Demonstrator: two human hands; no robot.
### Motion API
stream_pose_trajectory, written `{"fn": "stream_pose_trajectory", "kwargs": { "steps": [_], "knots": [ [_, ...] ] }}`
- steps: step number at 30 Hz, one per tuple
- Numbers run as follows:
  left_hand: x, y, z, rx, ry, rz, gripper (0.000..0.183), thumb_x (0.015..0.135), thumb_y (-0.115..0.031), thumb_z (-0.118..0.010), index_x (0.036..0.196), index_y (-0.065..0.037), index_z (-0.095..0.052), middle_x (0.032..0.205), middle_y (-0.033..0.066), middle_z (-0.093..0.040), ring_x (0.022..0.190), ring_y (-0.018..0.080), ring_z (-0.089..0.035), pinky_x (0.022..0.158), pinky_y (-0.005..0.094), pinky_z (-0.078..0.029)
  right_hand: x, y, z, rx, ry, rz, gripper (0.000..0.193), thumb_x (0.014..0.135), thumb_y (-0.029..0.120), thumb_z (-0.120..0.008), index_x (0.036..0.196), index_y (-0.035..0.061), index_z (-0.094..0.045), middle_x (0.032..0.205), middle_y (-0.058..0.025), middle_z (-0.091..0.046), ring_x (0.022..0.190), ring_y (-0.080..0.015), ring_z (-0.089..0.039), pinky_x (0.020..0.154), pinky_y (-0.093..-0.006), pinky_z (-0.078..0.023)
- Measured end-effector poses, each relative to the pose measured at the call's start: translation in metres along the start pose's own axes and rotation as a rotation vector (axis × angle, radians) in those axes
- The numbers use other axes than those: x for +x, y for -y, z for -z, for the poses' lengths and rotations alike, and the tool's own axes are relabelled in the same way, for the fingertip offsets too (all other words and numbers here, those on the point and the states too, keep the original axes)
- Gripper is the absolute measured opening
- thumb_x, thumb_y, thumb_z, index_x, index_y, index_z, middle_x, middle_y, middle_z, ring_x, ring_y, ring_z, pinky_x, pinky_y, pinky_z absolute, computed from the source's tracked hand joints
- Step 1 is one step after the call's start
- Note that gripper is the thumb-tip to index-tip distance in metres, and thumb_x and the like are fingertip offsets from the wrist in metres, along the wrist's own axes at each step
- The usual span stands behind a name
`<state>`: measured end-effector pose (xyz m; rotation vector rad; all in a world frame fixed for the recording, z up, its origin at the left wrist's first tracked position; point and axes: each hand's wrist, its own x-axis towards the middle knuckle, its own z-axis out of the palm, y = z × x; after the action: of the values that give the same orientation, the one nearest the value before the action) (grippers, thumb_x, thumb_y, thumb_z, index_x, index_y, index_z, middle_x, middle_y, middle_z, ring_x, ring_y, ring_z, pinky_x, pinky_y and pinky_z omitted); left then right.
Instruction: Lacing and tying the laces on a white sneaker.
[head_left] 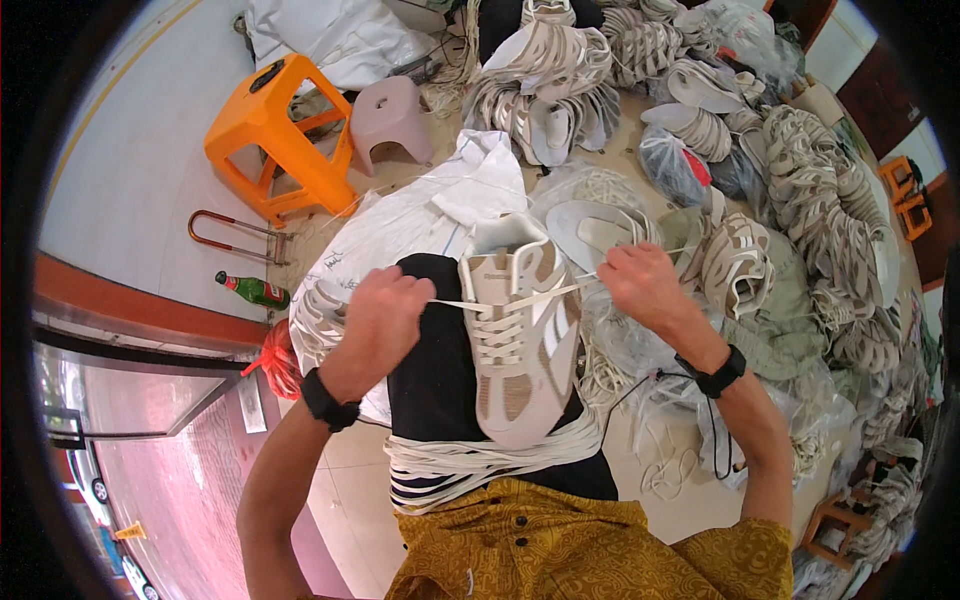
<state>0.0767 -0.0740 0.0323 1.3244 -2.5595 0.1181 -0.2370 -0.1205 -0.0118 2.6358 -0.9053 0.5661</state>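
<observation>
A beige and white sneaker (pixel 524 360) lies on my black-clad lap, its toe toward me. Its front eyelets are threaded with a flat cream shoelace (pixel 545 297) in crossed rows. To the left of the shoe, my left hand (pixel 388 318) is closed on one lace end and pulls it sideways. My right hand (pixel 640 287) pinches the other end on the right side. Between the two hands the lace runs nearly straight across the tongue. A bundle of loose cream laces (pixel 490 460) is draped across my lap below the toe.
Piles of similar shoe uppers (pixel 825 190) fill the right and far side, some in plastic bags. An orange stool (pixel 285 135) and a small mauve stool (pixel 390 120) stand far left. Left of me lie a green bottle (pixel 258 290) and a red plastic bag (pixel 275 365), near a glass door.
</observation>
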Motion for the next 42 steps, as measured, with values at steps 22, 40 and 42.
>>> {"fn": "stream_pose_trajectory", "kwargs": {
  "steps": [22,40,42],
  "knots": [
    [0.039,-0.034,-0.045,0.016,0.076,-0.014,0.032,0.07,-0.008,-0.052,0.101,0.0,-0.051,0.101,0.0133,-0.054,0.1,0.027,-0.049,0.082,0.0334,-0.039,0.016,0.025,-0.034,0.627,0.011,-0.236,0.016,0.065,0.011,-0.061,0.08,0.0071,-0.063,0.075,-0.0023,-0.058,0.073,-0.0206,-0.054,0.065,-0.0323,-0.043],
    [0.006,-0.015,-0.018,0.024,0.037,-0.138,0.009,0.063,-0.008,-0.053,0.069,-0.003,-0.05,0.073,0.0104,-0.047,0.083,0.0261,-0.048,0.076,0.0369,-0.04,-0.053,0.029,-0.079,1.301,0.162,-1.238,0.019,0.072,0.008,-0.051,0.087,0.0005,-0.062,0.055,-0.0066,-0.056,0.042,-0.0168,-0.05,0.042,-0.0274,-0.041],
    [0.001,-0.015,-0.01,0.263,0.061,-0.097,0.009,0.063,-0.009,-0.052,0.071,-0.004,-0.051,0.074,0.0111,-0.047,0.084,0.0253,-0.047,0.076,0.0359,-0.039,-0.06,0.014,-0.06,1.512,-0.107,-1.316,0.019,0.074,0.005,-0.049,0.086,-0.0003,-0.063,0.061,-0.0071,-0.059,0.043,-0.0164,-0.051,0.042,-0.0248,-0.041]
  ]
}}
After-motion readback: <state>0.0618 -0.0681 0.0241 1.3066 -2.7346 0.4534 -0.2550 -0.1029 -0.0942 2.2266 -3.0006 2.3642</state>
